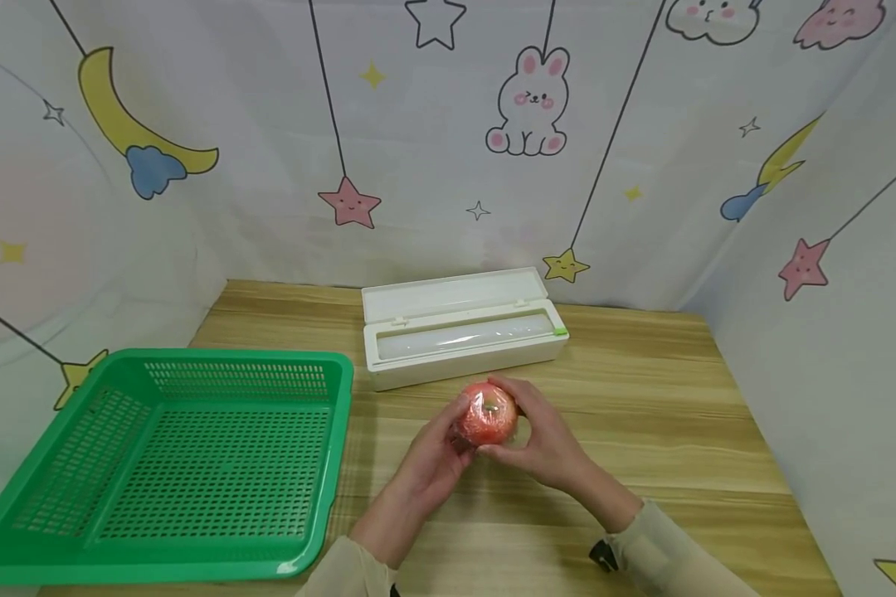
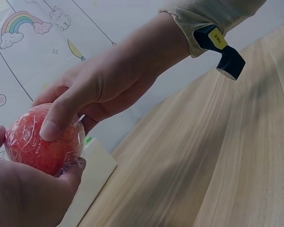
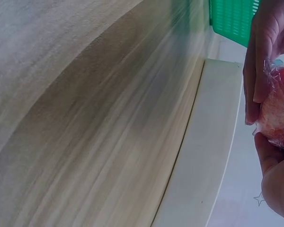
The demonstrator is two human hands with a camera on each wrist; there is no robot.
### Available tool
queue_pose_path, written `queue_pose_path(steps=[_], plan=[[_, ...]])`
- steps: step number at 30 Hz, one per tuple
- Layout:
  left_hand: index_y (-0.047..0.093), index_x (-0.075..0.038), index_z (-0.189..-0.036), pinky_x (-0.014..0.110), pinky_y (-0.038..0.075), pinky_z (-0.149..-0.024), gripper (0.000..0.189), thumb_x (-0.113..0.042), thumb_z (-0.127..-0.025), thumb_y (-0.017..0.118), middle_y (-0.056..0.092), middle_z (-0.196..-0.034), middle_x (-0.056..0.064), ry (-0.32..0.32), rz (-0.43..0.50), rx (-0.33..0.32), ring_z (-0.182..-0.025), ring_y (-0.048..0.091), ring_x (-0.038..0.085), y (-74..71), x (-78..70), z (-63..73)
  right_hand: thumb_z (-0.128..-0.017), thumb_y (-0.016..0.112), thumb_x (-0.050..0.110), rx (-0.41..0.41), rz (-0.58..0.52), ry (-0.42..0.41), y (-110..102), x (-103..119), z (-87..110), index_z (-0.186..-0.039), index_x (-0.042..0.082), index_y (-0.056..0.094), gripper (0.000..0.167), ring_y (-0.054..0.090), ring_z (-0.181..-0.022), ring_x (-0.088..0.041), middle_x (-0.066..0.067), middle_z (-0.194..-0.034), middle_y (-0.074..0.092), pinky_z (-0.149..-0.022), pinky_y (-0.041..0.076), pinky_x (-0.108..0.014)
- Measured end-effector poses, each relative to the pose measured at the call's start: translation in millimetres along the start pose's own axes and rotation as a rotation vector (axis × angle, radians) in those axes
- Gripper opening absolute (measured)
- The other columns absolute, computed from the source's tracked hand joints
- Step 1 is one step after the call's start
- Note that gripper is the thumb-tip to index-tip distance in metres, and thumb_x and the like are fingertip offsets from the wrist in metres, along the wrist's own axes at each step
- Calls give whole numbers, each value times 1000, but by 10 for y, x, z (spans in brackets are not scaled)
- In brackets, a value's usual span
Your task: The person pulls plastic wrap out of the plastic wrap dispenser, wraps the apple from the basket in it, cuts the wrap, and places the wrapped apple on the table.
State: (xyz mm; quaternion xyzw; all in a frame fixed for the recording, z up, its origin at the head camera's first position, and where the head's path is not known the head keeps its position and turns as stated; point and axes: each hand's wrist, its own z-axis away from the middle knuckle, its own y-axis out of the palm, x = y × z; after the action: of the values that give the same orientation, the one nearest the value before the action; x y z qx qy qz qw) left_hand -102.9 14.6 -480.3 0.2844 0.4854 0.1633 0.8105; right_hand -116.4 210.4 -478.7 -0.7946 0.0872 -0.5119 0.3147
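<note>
A red apple [image 1: 488,414] wrapped in clear plastic film is held above the table between both hands, its stem end facing up. From the left side my left hand [image 1: 435,458] grips it, thumb along its side and fingers beneath. My right hand [image 1: 548,439] holds it from the right, with thumb and fingers spread around it. In the left wrist view, the film on the apple [image 2: 31,142] looks wrinkled and shiny, bunched near the lower fingers. The right wrist view shows only part of the wrapped apple [image 3: 279,111] at its edge.
Behind the hands stands a white cling film box [image 1: 463,375], lid raised, with a roll of film [image 1: 463,336] inside. A green plastic basket [image 1: 339,448] sits on the left of the wooden table [image 1: 642,398]. A patterned cloth [image 1: 433,124] hangs around the back and sides.
</note>
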Motion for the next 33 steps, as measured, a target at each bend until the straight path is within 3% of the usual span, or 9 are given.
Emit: queue_pose_path(steps=[4, 7, 15, 22, 30, 33], plan=[[47, 5, -151, 22, 55, -94, 61, -33, -106, 62, 56, -136, 13, -4, -24, 10, -113, 60, 15, -1, 8, 10, -80, 97, 17, -4, 6, -2, -2, -7, 29, -157, 17, 49, 90, 60, -131, -22, -5, -147, 58, -103, 59, -39], [49, 6, -150, 27, 55, -97, 62, -35, -106, 62, 60, -139, 15, 18, -115, 1, -115, 61, 17, -10, 13, 9, -78, 98, 15, -4, 13, -4, -5, -15, 48, -156, 16, 49, 92, 60, -131, -22, -5, -147, 58, -103, 59, -39], [54, 3, -152, 45, 47, -118, 60, -30, -105, 70, 58, -152, 21, 231, -462, -106, -140, 57, 34, -3, 20, 51, -78, 98, 18, -3, 47, 15, -30, -35, 115, -156, 17, 49, 93, 61, -130, -21, -4, -147, 58, -100, 61, -38], [56, 3, -150, 46, 44, -120, 57, -21, -102, 75, 58, -153, 22, 371, -566, -54, -145, 54, 38, -27, 25, 90, -78, 98, 16, -13, 45, 7, -56, -38, 150, -158, 16, 48, 93, 60, -130, -20, -5, -147, 59, -100, 60, -38], [57, 2, -149, 43, 46, -117, 63, -13, -95, 83, 58, -154, 20, 545, -760, 63, -144, 54, 37, -54, 23, 135, -78, 97, 13, -4, 26, 42, -116, -14, 201, -160, 14, 44, 98, 59, -135, -26, -9, -153, 56, -104, 59, -42], [57, 1, -150, 40, 49, -115, 66, -12, -92, 86, 58, -154, 18, 566, -803, 89, -143, 56, 37, -51, 16, 148, -79, 96, 11, 3, 21, 51, -135, -9, 217, -161, 12, 42, 98, 58, -138, -27, -10, -156, 54, -105, 58, -43]])
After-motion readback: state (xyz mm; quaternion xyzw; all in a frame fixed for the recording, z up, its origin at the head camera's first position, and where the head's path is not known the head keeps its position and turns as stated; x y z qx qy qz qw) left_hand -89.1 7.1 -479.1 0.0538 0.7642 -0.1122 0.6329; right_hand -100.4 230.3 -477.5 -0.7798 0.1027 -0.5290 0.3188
